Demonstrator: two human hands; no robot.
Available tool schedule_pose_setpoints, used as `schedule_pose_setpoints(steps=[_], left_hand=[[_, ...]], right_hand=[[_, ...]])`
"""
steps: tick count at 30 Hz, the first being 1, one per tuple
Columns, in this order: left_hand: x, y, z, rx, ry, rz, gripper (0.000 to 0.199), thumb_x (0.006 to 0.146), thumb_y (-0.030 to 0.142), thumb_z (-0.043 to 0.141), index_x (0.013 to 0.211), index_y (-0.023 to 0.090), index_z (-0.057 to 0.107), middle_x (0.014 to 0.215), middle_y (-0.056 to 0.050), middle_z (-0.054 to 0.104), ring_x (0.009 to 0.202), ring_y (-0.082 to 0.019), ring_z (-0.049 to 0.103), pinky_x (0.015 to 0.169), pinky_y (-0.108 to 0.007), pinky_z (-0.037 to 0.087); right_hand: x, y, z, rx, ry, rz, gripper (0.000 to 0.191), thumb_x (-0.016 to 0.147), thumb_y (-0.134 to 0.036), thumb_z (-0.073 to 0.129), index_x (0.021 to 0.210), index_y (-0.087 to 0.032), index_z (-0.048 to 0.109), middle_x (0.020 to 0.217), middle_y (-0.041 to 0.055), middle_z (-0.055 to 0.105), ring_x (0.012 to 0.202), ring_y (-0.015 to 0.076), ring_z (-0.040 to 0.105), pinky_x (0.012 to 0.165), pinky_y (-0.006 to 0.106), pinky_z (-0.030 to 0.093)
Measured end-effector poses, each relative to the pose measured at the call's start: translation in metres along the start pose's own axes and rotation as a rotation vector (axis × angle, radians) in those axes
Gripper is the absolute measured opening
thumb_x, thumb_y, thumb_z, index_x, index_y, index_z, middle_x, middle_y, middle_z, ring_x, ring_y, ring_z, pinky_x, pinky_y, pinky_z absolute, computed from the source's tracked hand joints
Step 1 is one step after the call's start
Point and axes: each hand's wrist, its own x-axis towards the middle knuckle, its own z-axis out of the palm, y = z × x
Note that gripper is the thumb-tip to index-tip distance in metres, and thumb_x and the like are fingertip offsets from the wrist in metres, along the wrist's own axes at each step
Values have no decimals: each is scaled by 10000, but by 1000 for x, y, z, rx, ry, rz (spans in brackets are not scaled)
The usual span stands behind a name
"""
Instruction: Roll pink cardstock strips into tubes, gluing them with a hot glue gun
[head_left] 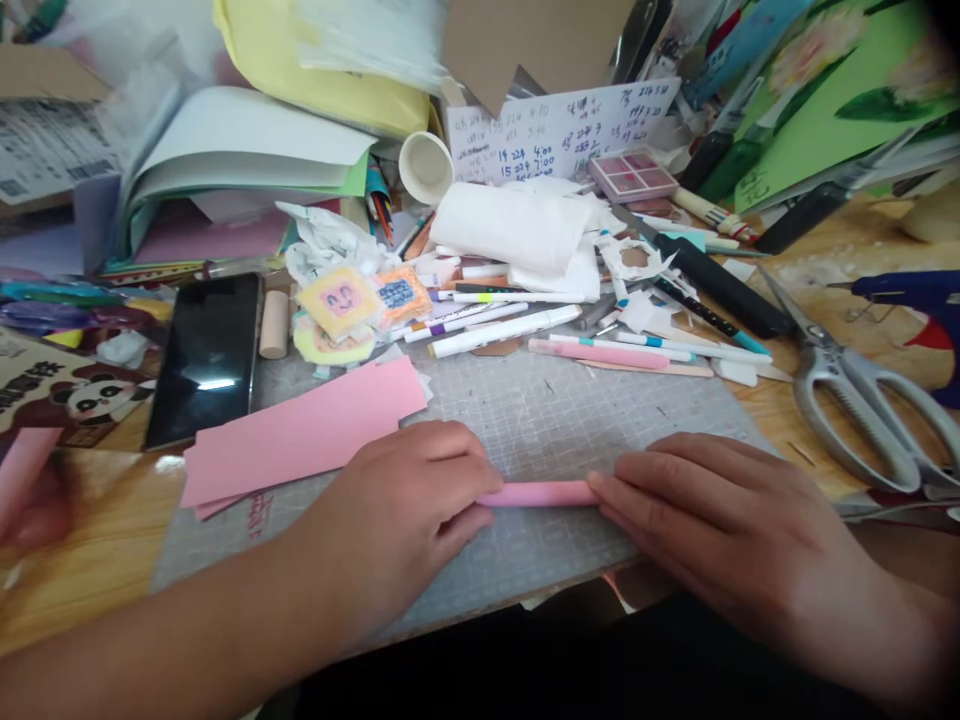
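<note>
A narrow pink paper strip, folded or rolled, lies crosswise low over the grey cutting mat. My left hand pinches its left end between thumb and fingers. At the other end, my right hand is closed on the strip, fingers together and pointing left; its thumb is hidden. Beside my left hand, a small stack of flat pink paper pieces rests on the mat.
Pens and markers, white tissue and paper scraps pile up behind the mat. A phone lies left. Scissors and a blue glue gun sit right. A paper cup lies tipped at the back.
</note>
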Motion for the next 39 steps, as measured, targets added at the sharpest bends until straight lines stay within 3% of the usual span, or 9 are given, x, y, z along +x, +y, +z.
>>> schedule_pose_setpoints(steps=[14, 27, 32, 39], left_hand=[[1, -2, 6, 12, -36, -50, 164, 882, 150, 515, 854, 194, 670, 794, 3, 586, 740, -145, 531, 648, -278, 385], [0, -1, 10, 80, 61, 25, 193, 857, 126, 532, 991, 209, 643, 899, -13, 576, 817, -162, 540, 687, -299, 416], [2, -3, 12, 85, 55, 73, 189, 927, 167, 471, 972, 226, 644, 896, -14, 580, 807, -158, 529, 671, -291, 401], [3, -7, 13, 141, 87, 105, 210, 940, 209, 454, 971, 245, 658, 879, -4, 611, 773, -145, 568, 639, -260, 423]], right_hand=[[8, -1, 3, -30, -3, 47, 165, 928, -181, 527, 995, -132, 670, 841, 67, 655, 760, 193, 555, 637, 326, 442], [3, 0, 6, -8, -39, 111, 184, 914, -151, 520, 1019, -150, 672, 866, 73, 640, 751, 187, 519, 624, 309, 428], [3, 0, 7, 5, -12, 121, 204, 937, -192, 505, 1038, -145, 676, 856, 72, 637, 751, 184, 518, 619, 305, 429], [-12, 15, 3, 113, 5, 199, 197, 928, -218, 548, 1071, -177, 676, 890, 76, 650, 798, 170, 556, 675, 294, 474]])
